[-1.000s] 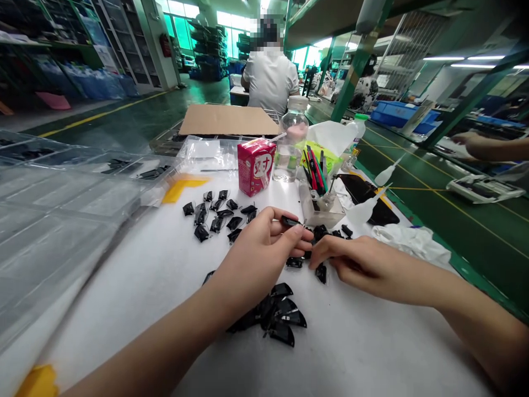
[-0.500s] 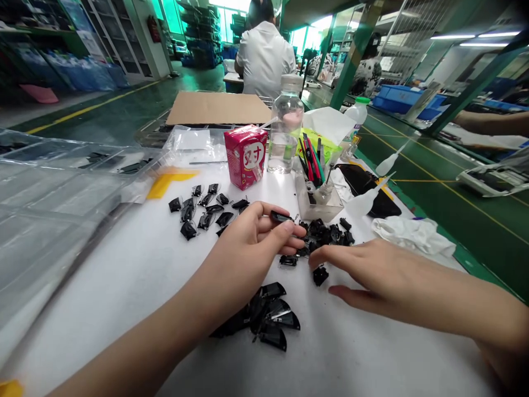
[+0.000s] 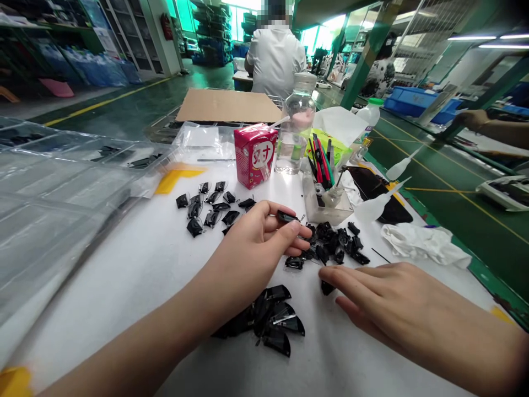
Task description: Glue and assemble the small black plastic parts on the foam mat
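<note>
Over the middle of the white table, my left hand (image 3: 268,234) is closed on a small black plastic part (image 3: 286,216), its fingers curled and the thumb across. My right hand (image 3: 384,298) is low to its right, palm down, with thumb and forefinger apart. Just under that forefingertip lies a single black piece (image 3: 327,287), partly hidden; whether they touch I cannot tell. Behind both hands is a heap of small black parts (image 3: 330,237). Nearer me, a pile of flat, curved black pieces (image 3: 276,331) is partly covered by my left forearm.
Several black parts with clear film (image 3: 212,209) lie spread out at left. Farther back are a red drink carton (image 3: 254,157), a big clear bottle (image 3: 291,149) and a holder with pens (image 3: 326,204). Clear divided trays (image 3: 53,193) fill the left side. A white cloth (image 3: 427,242) lies right.
My right hand has drawn a little toward me, and the single black piece under its forefinger sits slightly nearer. My left hand keeps its black part. The view has shifted slightly.
</note>
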Tool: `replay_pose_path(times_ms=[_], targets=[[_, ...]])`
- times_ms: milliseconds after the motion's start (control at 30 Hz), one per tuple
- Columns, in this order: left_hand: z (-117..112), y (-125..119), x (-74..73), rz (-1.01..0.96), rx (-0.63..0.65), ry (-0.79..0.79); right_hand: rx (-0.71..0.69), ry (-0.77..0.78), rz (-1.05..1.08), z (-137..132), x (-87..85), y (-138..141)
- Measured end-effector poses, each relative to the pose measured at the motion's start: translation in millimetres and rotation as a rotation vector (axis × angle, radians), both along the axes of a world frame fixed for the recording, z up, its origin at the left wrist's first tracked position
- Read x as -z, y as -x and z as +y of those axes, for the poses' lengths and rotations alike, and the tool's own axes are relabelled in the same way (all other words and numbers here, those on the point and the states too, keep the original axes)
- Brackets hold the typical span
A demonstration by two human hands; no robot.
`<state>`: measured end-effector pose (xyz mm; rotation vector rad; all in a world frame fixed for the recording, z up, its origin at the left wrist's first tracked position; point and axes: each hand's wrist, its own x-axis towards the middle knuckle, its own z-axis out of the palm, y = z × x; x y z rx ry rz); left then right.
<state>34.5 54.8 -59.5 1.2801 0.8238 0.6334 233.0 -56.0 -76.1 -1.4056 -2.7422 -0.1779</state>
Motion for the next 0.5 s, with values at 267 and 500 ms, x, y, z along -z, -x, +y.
replay_pose_path(times_ms=[267,500], targets=[[1.3,-0.5,-2.3,0.013,-0.023,0.024,-0.054,-0.085,-0.036,2.0,-3.0,8.8],[1.6,-1.5,-2.9,0.013,-0.031,0.013,-0.028,0.002,0.025,6.0,-4.8,5.1]])
